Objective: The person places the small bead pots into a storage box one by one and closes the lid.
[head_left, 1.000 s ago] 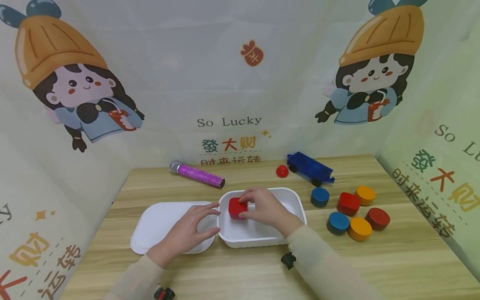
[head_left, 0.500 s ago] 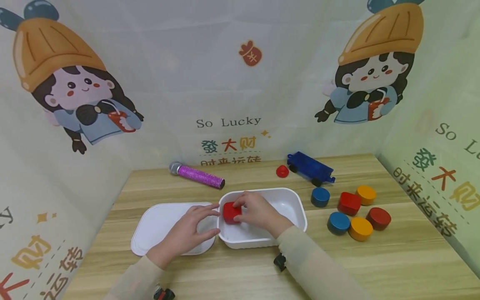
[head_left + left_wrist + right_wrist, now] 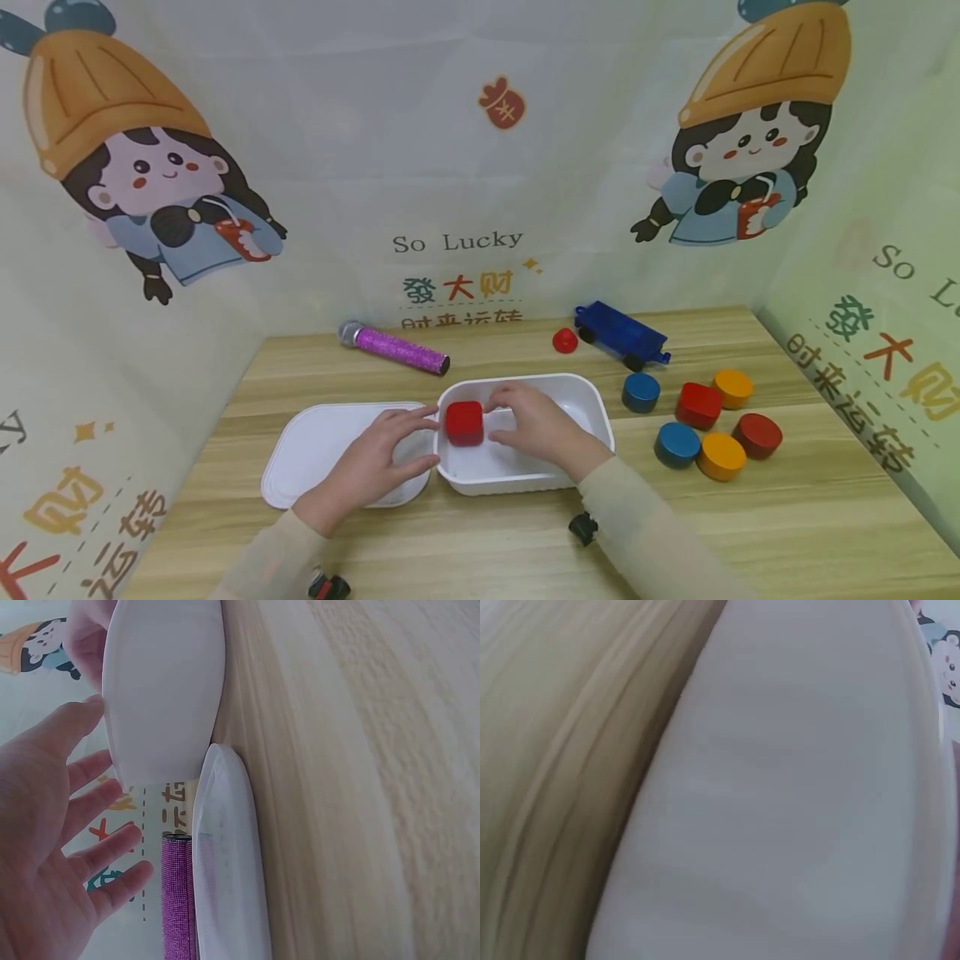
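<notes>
A red rounded-square block (image 3: 464,423) rests at the left end inside a white rectangular container (image 3: 517,482). Just right of the block, my right hand (image 3: 536,427) is inside the container, thumb and fingers spread apart, with a gap between them and the block. My left hand (image 3: 382,462) has its fingers extended, with fingertips at the container's left rim; in the left wrist view the thumb of this hand (image 3: 52,795) meets the white wall (image 3: 165,690). Beneath the left hand lies a flat white lid (image 3: 322,450). The right wrist view is mostly filled by the container's outer side (image 3: 780,787).
Right of the container stand several round blocks: blue (image 3: 641,392), orange (image 3: 722,456), dark red (image 3: 757,436), plus a red rounded-square one (image 3: 699,406). Behind are a blue toy wagon (image 3: 621,333), a small red piece (image 3: 565,340) and a glittery purple microphone (image 3: 401,350).
My right hand moved the red block left and down inside the container, then let go and drew back to the right. The left hand stayed at the rim.
</notes>
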A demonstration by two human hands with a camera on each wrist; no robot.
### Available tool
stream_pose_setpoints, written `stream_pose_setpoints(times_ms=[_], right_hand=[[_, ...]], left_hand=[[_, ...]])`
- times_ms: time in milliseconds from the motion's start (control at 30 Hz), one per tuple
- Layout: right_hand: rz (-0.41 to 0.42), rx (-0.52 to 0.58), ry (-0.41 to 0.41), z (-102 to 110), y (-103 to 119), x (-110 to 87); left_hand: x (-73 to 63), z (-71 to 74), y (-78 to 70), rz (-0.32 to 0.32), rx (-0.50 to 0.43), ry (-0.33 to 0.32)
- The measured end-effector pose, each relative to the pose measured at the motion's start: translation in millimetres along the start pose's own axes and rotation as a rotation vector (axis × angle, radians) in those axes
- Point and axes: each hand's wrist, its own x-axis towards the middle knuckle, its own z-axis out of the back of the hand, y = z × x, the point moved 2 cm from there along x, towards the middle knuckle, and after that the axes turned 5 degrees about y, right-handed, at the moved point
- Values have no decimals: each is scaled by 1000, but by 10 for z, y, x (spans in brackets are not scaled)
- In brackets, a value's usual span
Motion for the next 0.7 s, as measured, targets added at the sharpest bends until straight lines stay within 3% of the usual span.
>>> stream_pose_setpoints(times_ms=[200, 700], right_hand=[[-51, -46, -38, 192, -131, -218], [-19, -124, -155, 568, -463, -1015]], left_hand=[[6, 1, 6, -11, 10, -12], [-7, 1, -13, 6, 10, 5]])
